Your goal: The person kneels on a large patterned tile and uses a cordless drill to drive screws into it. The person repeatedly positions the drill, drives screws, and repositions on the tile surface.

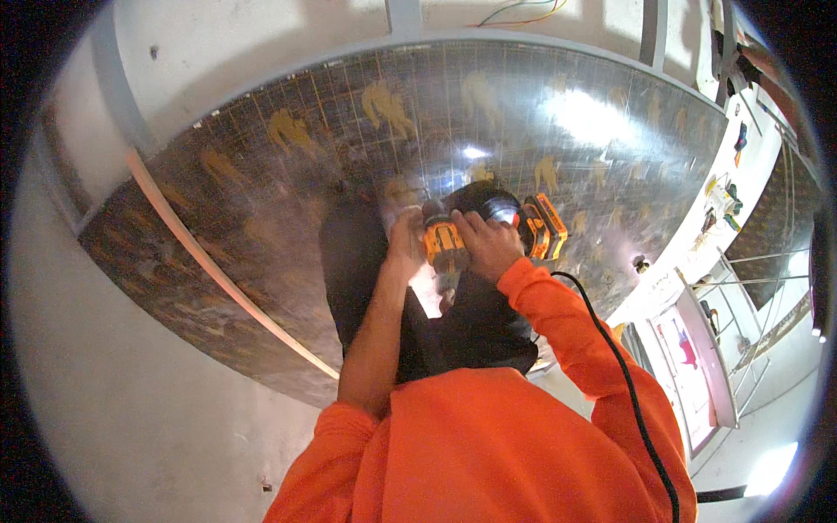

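Observation:
A yellow-and-black cordless drill (pixel 444 237) is held in front of my body, over the dark panel (pixel 288 200) with its yellow printed figures. Around the grip, between the drill's body and its battery (pixel 545 227), my right hand (pixel 490 246) is closed. My left hand (pixel 406 241) is closed against the left side of the drill, near its dark front end; its fingertips are partly hidden. I cannot make out a bit or screw at the drill's front. My black-clad legs (pixel 357 279) show below the hands.
A pale wooden strip (pixel 214 266) crosses the panel's left part. Grey metal bars (pixel 404 16) and loose coloured wires (pixel 532 13) are beyond the far edge. A black cable (pixel 623 375) runs along my right sleeve. Tools (pixel 724 205) lie on a white surface at right, near a metal frame (pixel 741 322).

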Available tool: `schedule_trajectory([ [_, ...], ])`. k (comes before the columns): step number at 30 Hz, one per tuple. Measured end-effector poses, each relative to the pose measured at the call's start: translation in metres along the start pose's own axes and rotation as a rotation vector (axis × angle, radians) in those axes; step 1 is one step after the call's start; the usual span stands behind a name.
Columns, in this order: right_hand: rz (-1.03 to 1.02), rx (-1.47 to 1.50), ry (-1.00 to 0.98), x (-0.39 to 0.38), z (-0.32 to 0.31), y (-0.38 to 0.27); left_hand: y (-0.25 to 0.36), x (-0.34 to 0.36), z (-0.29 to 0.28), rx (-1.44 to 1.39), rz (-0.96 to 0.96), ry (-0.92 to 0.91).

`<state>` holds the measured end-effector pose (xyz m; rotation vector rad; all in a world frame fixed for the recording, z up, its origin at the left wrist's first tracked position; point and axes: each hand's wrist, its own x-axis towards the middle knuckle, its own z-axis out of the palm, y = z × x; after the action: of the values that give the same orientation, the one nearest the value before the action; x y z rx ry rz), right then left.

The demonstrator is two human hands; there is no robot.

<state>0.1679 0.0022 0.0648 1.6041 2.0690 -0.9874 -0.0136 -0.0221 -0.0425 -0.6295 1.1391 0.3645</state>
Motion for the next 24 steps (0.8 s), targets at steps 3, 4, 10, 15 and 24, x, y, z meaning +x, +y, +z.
schedule_trajectory([
  [3,-0.027,0.087,0.093,-0.001,0.003,0.007,0.000,0.042,-0.028,0.145,0.007,0.146],
  [4,-0.030,0.069,0.046,0.000,0.003,0.010,-0.004,0.055,-0.032,0.185,0.074,0.167],
  [10,0.050,0.213,-0.002,0.011,-0.008,0.015,-0.012,0.082,-0.034,0.121,0.015,0.186],
  [15,0.118,0.165,-0.133,0.021,-0.020,0.014,-0.018,0.089,-0.021,-0.041,0.090,-0.025],
  [24,0.122,0.132,-0.082,0.014,-0.017,0.008,-0.018,0.081,-0.003,-0.082,0.063,-0.120],
])
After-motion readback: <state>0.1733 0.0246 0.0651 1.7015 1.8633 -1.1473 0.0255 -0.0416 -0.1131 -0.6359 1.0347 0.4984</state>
